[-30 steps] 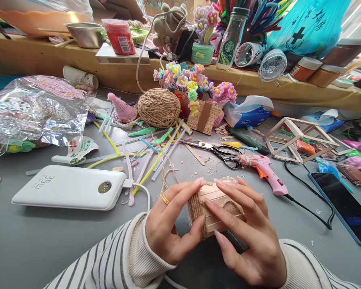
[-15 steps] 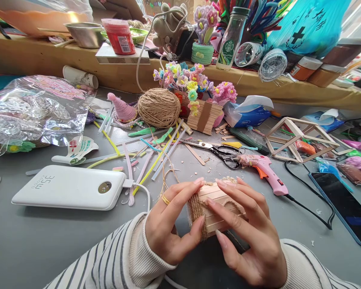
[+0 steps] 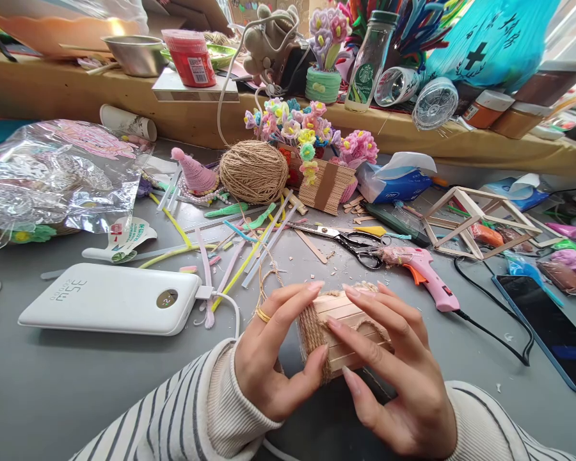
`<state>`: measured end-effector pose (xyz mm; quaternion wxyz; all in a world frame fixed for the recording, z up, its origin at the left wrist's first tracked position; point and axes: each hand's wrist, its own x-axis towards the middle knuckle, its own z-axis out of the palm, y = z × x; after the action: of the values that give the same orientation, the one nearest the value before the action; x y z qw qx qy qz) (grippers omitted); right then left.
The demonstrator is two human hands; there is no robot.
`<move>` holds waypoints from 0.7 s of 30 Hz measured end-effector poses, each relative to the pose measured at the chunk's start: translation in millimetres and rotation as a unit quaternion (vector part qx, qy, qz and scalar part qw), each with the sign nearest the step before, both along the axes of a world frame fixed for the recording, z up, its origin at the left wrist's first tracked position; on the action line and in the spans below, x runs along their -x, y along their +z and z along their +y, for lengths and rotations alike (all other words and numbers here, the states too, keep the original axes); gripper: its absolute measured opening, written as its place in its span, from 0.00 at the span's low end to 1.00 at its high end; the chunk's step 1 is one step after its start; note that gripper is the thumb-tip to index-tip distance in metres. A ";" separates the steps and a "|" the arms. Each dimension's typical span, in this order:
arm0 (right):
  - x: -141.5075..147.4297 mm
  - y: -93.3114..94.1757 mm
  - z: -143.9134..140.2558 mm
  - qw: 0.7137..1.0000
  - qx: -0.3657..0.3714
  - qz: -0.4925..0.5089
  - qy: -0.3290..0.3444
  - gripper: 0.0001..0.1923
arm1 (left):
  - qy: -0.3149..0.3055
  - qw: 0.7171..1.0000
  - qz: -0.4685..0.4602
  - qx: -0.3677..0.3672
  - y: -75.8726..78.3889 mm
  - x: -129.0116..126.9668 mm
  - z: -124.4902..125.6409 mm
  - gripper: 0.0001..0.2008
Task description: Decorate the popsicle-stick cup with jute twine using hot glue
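left hand (image 3: 266, 365) spreads slightly wider; right hand (image 3: 406, 378) helps it hold the wood (image 3: 338, 356), likely light, stiff, best gripped on its nine-o'clock twine (image 3: 313, 333).

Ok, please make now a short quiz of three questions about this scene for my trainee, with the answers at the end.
1. Which hand wears a ring?
2. True or false: in the picture, the phone lies to the right of the glue gun.
3. What covers the left end of the wood piece? a) foil b) twine c) ribbon

Key:
1. The left hand.
2. True.
3. b
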<state>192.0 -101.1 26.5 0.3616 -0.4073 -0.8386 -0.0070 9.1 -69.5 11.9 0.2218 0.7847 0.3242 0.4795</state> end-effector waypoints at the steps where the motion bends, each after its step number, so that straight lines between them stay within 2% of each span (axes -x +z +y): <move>1: -0.1 -0.1 -0.2 1.000 0.000 0.000 -0.001 0.23 | 0.001 1.000 0.001 0.018 -1.2 0.0 -0.8 0.30; 6: -0.4 -0.4 -0.9 1.000 -0.005 0.011 -0.005 0.25 | 0.016 0.994 -0.021 0.107 -6.6 -1.7 -4.0 0.32; 16: 0.1 -0.6 -0.6 1.000 -0.008 0.006 -0.012 0.24 | 0.016 0.986 0.006 0.163 -4.2 -2.2 -4.0 0.33; 21: -0.8 -0.6 1.4 0.999 -0.009 0.042 -0.006 0.30 | 0.007 0.981 0.057 0.187 -3.1 5.2 -1.8 0.35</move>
<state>192.8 -99.8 25.8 0.4003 -0.4087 -0.8202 0.0006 3.9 -71.3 8.8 0.3426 0.7528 0.4261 0.3666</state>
